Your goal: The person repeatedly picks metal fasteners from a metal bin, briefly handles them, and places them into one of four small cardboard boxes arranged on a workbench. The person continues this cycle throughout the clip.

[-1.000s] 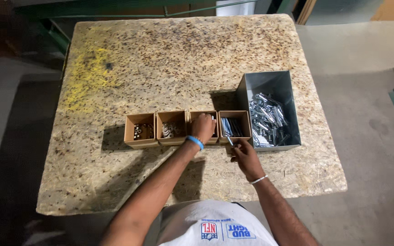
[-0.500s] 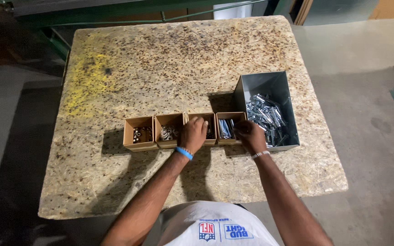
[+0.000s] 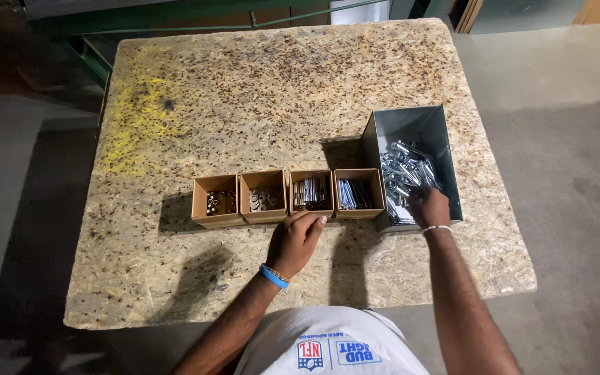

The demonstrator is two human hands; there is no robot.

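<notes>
1. A grey metal bin (image 3: 411, 128) stands at the right end of the tabletop, holding a loose heap of shiny metal fasteners (image 3: 405, 173); the person's right hand (image 3: 430, 207) reaches down into its near end, fingers buried among the pieces, and whether they are grasping anything cannot be told.
2. Just left of the bin, touching side to side in a row, sit four small cardboard boxes (image 3: 289, 196); the two nearest the bin hold long silvery pieces laid lengthwise, the two further left hold small rounded hardware.
3. The left hand (image 3: 298, 239) rests on the table against the near edge of the third box from the left, fingers curled loosely inward with the fingertips at the box rim, grasping nothing visible; a blue wristband (image 3: 272, 276) circles that wrist.
4. All of it sits on a speckled board tabletop (image 3: 279, 90), smeared yellow toward its far left, above a grey concrete floor (image 3: 564, 139).
</notes>
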